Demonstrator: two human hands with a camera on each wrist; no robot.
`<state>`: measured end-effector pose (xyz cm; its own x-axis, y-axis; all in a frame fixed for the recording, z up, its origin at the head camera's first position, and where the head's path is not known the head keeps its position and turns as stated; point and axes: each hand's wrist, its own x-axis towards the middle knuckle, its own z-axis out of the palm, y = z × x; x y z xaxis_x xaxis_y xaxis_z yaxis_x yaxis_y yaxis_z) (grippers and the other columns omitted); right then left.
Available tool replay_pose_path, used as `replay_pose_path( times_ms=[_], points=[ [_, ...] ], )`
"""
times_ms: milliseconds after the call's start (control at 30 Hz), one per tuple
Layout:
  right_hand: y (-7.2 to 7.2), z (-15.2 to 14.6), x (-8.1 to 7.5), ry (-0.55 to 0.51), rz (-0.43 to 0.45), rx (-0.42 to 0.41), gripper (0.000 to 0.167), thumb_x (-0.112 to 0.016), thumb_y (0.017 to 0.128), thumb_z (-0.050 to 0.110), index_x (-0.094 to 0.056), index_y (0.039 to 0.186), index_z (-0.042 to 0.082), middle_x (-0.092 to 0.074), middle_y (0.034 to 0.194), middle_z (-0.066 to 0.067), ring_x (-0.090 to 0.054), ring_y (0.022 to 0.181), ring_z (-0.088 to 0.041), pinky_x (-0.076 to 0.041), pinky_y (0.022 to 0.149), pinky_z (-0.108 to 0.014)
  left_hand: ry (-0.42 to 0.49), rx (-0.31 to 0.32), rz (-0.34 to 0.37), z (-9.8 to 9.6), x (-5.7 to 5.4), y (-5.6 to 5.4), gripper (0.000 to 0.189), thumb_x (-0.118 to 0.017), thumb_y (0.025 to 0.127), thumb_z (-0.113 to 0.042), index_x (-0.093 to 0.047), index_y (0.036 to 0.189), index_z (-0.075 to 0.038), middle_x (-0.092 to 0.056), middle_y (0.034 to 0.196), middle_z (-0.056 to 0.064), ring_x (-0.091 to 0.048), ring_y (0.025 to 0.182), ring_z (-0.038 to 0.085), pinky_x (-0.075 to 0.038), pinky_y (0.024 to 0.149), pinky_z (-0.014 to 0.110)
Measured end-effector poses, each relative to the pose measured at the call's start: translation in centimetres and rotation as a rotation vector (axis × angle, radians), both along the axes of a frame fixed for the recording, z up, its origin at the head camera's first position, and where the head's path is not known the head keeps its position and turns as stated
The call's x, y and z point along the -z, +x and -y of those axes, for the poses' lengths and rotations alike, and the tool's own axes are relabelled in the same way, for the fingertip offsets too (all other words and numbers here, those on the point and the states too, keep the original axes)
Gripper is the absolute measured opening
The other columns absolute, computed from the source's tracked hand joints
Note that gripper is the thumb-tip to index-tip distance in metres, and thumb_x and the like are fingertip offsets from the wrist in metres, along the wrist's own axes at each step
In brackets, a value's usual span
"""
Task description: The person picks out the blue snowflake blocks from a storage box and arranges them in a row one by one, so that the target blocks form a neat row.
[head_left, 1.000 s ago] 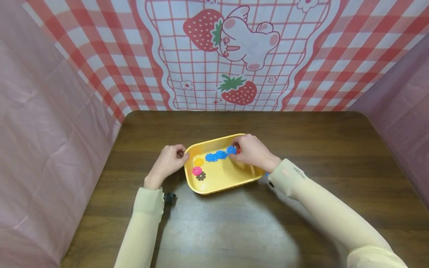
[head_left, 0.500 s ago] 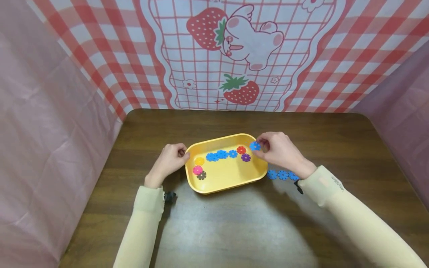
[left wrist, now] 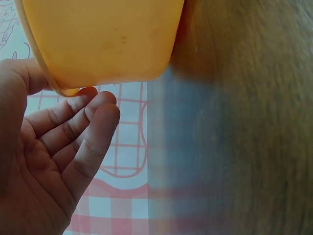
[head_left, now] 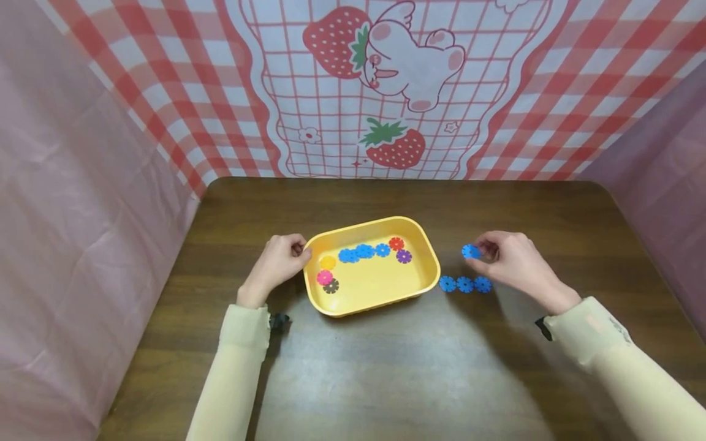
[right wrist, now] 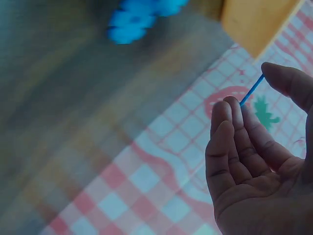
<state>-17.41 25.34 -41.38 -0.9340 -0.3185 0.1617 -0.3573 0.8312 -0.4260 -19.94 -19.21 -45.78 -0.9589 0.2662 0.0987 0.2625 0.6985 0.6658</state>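
Near the middle of the brown wood-grain desk sat a rounded, rectangular yellow plastic tray, slightly askew to the desk's far edge. Left hand: at the tray's left end, thumb over the rim, fingers curled on the outer side; rim gripped. Right hand: past the tray's right end and apart from it. Its thumb and fingertips pinched one thin, round, notched blue disc, which showed edge-on as a blue line in the right wrist view.

Just beside the tray's right end, three flat notched blue discs lay on the desk in a straight row, with the pinched disc toward their far side; contact between neighbours could not be told.

Tray contents: an overlapping blue cluster toward the far wall, count uncertain; to its right a single blue piece, then a notched red disc with a purple disc just beside it. At the left end lay a yellow-orange disc, a pink disc and a dark brown disc. Behind the desk hung a red-and-white checked cloth printed with strawberries.
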Motion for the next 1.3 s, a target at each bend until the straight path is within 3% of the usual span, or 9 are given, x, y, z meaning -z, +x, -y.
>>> replay_pose_path(
  times_ms=[500,933,1300],
  points=[
    [2.0,-4.5,3.8,0.018,-0.025,0.042,0.028,-0.085,0.076,0.022,-0.072,0.092,0.003,-0.062,0.074,0.002,-0.055,0.064,-0.013,-0.046,0.058,-0.029,0.002,-0.003,0.01,0.1,0.0,0.2,0.011,-0.068,0.089,-0.013,-0.068,0.084,-0.003,-0.061,0.07,0.005,-0.053,0.059,0.019,-0.046,0.057,0.032],
    [3.1,-6.4,5.1,0.065,0.04,0.04,0.032,-0.084,0.078,0.028,-0.072,0.097,0.005,-0.063,0.081,0.001,-0.052,0.068,-0.013,-0.042,0.059,-0.031,0.003,-0.005,0.031,0.2,0.1,0.2,0.011,-0.066,0.09,-0.014,-0.068,0.087,-0.003,-0.062,0.072,0.006,-0.053,0.06,0.02,-0.047,0.057,0.032],
    [3.3,-6.5,5.8,0.069,-0.001,0.031,0.028,-0.084,0.076,0.022,-0.072,0.094,0.003,-0.062,0.082,-0.002,-0.053,0.069,-0.015,-0.043,0.061,-0.033,-0.004,-0.002,0.014,0.0,0.1,0.0,0.011,-0.067,0.089,-0.013,-0.069,0.086,-0.003,-0.061,0.069,0.005,-0.052,0.059,0.019,-0.045,0.057,0.031]
  ],
)
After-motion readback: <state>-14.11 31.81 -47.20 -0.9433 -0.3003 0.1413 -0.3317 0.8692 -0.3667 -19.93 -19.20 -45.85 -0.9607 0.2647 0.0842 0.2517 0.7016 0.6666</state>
